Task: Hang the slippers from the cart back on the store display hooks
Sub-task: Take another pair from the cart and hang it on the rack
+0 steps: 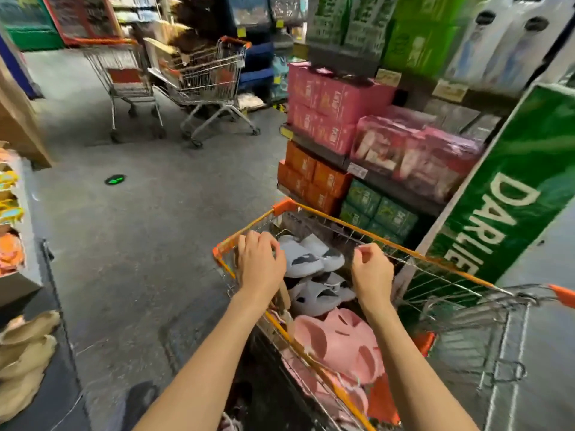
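A wire cart with an orange rim [389, 241] stands in front of me at the lower right. In it lie white-and-grey slippers [306, 259], a second white pair [320, 297] and pink slippers [339, 340] closer to me. My left hand [259, 264] hovers over the cart's left rim beside the white slippers, fingers curved and apart, holding nothing. Above the middle of the basket, my right hand [371, 272] has its fingers curled in, and I see nothing in it. The view is motion-blurred.
A display at the left edge carries beige slippers [25, 346] and orange and yellow ones [9, 209]. Two other carts [205, 82] stand down the aisle. Shelves of pink boxes [329, 98] and a green sign [513, 194] are close on the right.
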`<state>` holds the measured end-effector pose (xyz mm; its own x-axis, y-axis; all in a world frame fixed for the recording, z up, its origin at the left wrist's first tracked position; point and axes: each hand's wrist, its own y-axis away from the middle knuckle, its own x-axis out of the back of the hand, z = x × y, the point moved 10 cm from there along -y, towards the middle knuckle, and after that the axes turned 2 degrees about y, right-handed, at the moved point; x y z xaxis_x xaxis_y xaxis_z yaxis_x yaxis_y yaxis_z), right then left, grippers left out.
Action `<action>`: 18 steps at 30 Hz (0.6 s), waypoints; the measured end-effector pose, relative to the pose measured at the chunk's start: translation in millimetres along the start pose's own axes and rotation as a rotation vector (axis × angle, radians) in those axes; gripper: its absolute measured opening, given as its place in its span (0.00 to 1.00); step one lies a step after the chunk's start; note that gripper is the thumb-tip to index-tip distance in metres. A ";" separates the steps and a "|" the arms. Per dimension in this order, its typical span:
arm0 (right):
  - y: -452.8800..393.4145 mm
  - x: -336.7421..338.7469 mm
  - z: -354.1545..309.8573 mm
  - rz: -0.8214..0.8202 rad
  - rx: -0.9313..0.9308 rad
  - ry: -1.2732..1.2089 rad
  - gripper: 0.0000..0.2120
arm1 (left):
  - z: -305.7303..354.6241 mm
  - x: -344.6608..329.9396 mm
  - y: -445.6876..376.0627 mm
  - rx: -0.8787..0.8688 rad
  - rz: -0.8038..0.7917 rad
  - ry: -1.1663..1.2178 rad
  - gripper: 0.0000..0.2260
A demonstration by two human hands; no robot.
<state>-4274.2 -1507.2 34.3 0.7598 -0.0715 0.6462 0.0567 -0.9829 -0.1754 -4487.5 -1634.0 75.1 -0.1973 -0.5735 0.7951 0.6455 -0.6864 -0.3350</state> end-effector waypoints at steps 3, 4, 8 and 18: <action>-19.5 -49.4 26.7 -0.019 -0.159 0.041 0.09 | -15.1 -69.6 -42.6 -0.039 -0.207 -0.016 0.04; -23.9 -65.4 35.5 -0.027 -0.218 0.046 0.09 | -16.8 -88.8 -52.6 -0.065 -0.268 -0.018 0.05; -41.8 -118.4 54.3 -0.030 -0.445 0.013 0.07 | -16.4 -148.9 -89.7 -0.241 -0.424 -0.095 0.10; -62.9 -187.0 80.1 0.171 -0.829 0.010 0.11 | -55.7 -261.4 -124.9 -0.295 -0.794 -0.189 0.20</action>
<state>-4368.0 -1418.4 -135.0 0.7089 -0.2280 0.6674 -0.5544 -0.7651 0.3276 -4557.7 -1423.2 -119.1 -0.3661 0.1905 0.9109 0.1459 -0.9550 0.2583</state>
